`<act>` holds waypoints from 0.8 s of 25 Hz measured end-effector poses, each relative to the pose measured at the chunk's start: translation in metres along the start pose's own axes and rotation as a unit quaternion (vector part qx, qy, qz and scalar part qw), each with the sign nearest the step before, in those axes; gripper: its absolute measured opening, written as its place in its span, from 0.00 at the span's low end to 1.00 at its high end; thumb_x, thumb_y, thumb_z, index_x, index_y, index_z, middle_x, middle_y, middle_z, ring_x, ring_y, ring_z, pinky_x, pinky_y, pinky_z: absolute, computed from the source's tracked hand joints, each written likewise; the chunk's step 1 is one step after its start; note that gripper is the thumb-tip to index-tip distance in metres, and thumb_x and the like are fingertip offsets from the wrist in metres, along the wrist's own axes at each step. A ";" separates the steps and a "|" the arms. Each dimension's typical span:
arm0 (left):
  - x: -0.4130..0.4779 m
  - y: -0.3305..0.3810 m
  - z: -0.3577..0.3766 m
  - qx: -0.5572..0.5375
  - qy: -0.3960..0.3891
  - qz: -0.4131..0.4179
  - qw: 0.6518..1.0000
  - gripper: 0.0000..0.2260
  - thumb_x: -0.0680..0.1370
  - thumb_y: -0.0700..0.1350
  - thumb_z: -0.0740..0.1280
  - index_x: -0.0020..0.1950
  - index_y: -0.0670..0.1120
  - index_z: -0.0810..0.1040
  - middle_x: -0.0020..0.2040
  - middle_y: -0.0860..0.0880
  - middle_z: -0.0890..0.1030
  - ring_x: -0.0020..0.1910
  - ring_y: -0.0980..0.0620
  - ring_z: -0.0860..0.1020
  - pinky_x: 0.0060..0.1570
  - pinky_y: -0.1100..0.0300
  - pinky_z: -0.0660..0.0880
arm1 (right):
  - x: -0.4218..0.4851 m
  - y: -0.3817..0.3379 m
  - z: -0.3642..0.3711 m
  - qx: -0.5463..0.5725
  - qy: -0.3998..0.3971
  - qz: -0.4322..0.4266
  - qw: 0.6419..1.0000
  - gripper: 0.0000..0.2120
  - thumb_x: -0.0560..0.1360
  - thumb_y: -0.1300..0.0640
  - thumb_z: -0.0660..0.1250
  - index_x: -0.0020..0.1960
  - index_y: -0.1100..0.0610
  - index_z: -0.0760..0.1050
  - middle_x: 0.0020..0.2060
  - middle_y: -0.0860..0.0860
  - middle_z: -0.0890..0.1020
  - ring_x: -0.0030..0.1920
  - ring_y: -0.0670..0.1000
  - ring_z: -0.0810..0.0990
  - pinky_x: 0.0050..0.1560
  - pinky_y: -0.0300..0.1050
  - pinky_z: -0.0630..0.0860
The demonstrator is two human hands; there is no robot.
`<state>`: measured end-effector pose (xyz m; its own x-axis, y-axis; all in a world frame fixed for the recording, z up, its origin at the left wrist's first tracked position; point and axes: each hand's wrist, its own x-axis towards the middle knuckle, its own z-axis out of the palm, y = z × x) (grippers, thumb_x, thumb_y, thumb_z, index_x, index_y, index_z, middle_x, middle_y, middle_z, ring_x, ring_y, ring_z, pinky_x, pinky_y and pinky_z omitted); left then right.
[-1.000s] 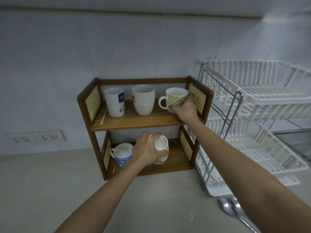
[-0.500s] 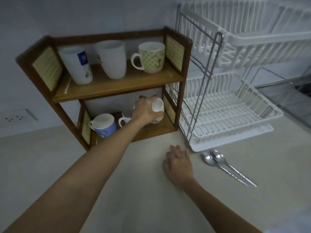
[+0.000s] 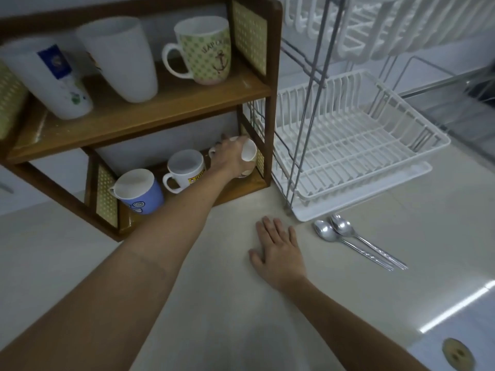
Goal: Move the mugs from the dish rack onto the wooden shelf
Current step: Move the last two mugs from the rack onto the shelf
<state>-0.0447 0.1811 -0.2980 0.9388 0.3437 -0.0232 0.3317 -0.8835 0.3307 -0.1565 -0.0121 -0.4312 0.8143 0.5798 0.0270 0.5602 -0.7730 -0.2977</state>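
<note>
Grasping glossy round mug (image 3: 247, 156) in left hand (image 3: 230, 156) grip, right hand (image 3: 281, 250) flat, released on smooth counter (image 3: 187, 290)

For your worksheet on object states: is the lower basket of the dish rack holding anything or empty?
Empty. The lower basket shows only bare white wires, no mugs or dishes.

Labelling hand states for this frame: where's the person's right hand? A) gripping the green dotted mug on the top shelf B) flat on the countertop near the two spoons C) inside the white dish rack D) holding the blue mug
B: the right hand lies palm-down, fingers spread, on the pale beige countertop, just left of the two metal spoons, with nothing in its grip.
</note>
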 end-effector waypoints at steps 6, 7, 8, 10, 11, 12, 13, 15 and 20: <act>0.013 -0.005 0.016 -0.020 -0.011 -0.019 1.000 0.32 0.69 0.54 0.72 0.71 0.53 0.66 0.67 0.38 0.67 0.64 0.34 0.70 0.63 0.42 0.70 | 0.001 0.000 0.001 0.004 0.002 0.002 1.000 0.35 0.74 0.39 0.50 0.77 0.52 0.51 0.78 0.50 0.53 0.77 0.52 0.47 0.72 0.51 0.34; 0.014 -0.006 0.017 -0.027 -0.010 -0.023 0.999 0.32 0.69 0.54 0.73 0.71 0.53 0.66 0.67 0.38 0.68 0.64 0.34 0.70 0.63 0.42 0.70 | 0.001 0.000 0.001 0.004 0.005 0.002 1.000 0.35 0.74 0.39 0.50 0.77 0.52 0.52 0.78 0.50 0.54 0.77 0.52 0.47 0.72 0.51 0.34; 0.015 -0.008 0.017 -0.026 -0.006 -0.026 0.999 0.32 0.70 0.54 0.72 0.71 0.53 0.66 0.66 0.38 0.68 0.63 0.34 0.70 0.63 0.43 0.70 | 0.002 0.000 0.001 0.005 0.008 0.002 1.000 0.35 0.74 0.39 0.50 0.77 0.52 0.53 0.78 0.50 0.55 0.77 0.53 0.48 0.72 0.51 0.34; 0.016 -0.009 0.017 -0.008 -0.005 -0.031 0.999 0.32 0.70 0.54 0.72 0.72 0.53 0.65 0.66 0.38 0.68 0.64 0.34 0.70 0.63 0.43 0.70 | 0.001 0.000 0.002 -0.001 0.012 -0.001 1.000 0.34 0.74 0.39 0.51 0.77 0.52 0.54 0.77 0.50 0.56 0.77 0.53 0.50 0.72 0.52 0.36; 0.017 -0.009 0.017 0.005 -0.012 -0.032 0.999 0.32 0.71 0.53 0.72 0.72 0.53 0.64 0.67 0.38 0.68 0.64 0.34 0.70 0.63 0.43 0.70 | 0.001 0.000 0.003 -0.004 0.013 -0.003 1.000 0.34 0.74 0.39 0.50 0.77 0.52 0.55 0.77 0.50 0.56 0.77 0.53 0.50 0.72 0.52 0.36; 0.017 -0.008 0.016 0.021 -0.024 -0.031 0.999 0.32 0.72 0.53 0.71 0.73 0.53 0.63 0.68 0.39 0.67 0.65 0.34 0.69 0.64 0.43 0.69 | 0.001 0.000 0.003 -0.007 0.014 -0.003 1.000 0.34 0.74 0.39 0.50 0.77 0.52 0.55 0.77 0.50 0.56 0.77 0.53 0.50 0.72 0.52 0.37; 0.017 -0.007 0.014 0.039 -0.039 -0.031 0.998 0.32 0.73 0.53 0.70 0.74 0.53 0.61 0.70 0.39 0.65 0.67 0.34 0.67 0.65 0.42 0.68 | 0.000 0.000 0.004 -0.011 0.016 -0.003 1.000 0.34 0.74 0.38 0.50 0.77 0.52 0.55 0.77 0.50 0.56 0.77 0.53 0.50 0.72 0.52 0.37; 0.011 -0.007 0.008 0.057 -0.071 -0.026 0.995 0.34 0.74 0.52 0.69 0.76 0.54 0.56 0.75 0.38 0.59 0.70 0.34 0.62 0.68 0.41 0.64 | 0.002 0.001 0.004 -0.012 0.010 -0.005 1.000 0.34 0.74 0.38 0.50 0.77 0.51 0.54 0.77 0.50 0.56 0.77 0.53 0.50 0.73 0.52 0.38; -0.046 -0.014 -0.033 0.020 -0.081 0.018 0.996 0.32 0.76 0.50 0.67 0.77 0.49 0.57 0.76 0.40 0.59 0.73 0.40 0.62 0.70 0.49 0.64 | 0.003 -0.007 -0.010 -0.015 -0.037 0.006 0.999 0.33 0.75 0.39 0.49 0.77 0.51 0.51 0.78 0.49 0.53 0.77 0.51 0.47 0.74 0.54 0.40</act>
<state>-0.0959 0.1880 -0.2706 0.9518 0.2588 -0.1648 0.2980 -0.9074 0.2964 -0.1567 -0.0073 -0.4192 0.8082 0.5870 -0.0468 0.5556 -0.7865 -0.2697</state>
